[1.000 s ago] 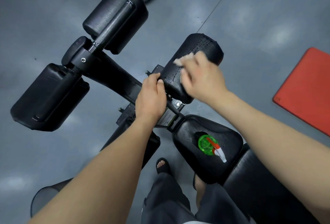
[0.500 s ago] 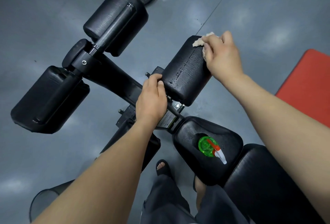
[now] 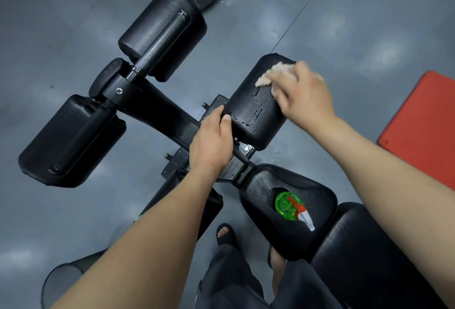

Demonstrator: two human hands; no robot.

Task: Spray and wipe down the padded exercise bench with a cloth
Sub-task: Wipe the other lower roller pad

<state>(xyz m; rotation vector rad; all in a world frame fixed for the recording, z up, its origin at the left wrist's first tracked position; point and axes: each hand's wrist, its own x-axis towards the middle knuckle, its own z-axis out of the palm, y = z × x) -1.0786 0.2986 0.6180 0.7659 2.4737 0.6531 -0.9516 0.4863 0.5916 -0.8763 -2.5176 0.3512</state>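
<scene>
The black exercise bench has a wet roller pad [image 3: 256,109] just ahead of me, with drops and streaks on its top. My right hand [image 3: 304,94] holds a pale crumpled cloth [image 3: 272,75] against the pad's far end. My left hand [image 3: 211,144] grips the pad's near left end and the frame beneath it. A green spray bottle [image 3: 288,206] with a red and white nozzle stands on the black seat pad [image 3: 315,200] close to me.
Two more black roller pads [image 3: 157,35] [image 3: 71,141] sit on a bar to the left. A red mat [image 3: 423,124] lies on the grey floor at right. A dark mesh bin [image 3: 61,284] stands at lower left. My sandalled feet [image 3: 225,233] are below the seat.
My right hand with the cloth slid from the middle of the pad out to its far end, then came back a little toward the middle. My left hand has kept its grip.
</scene>
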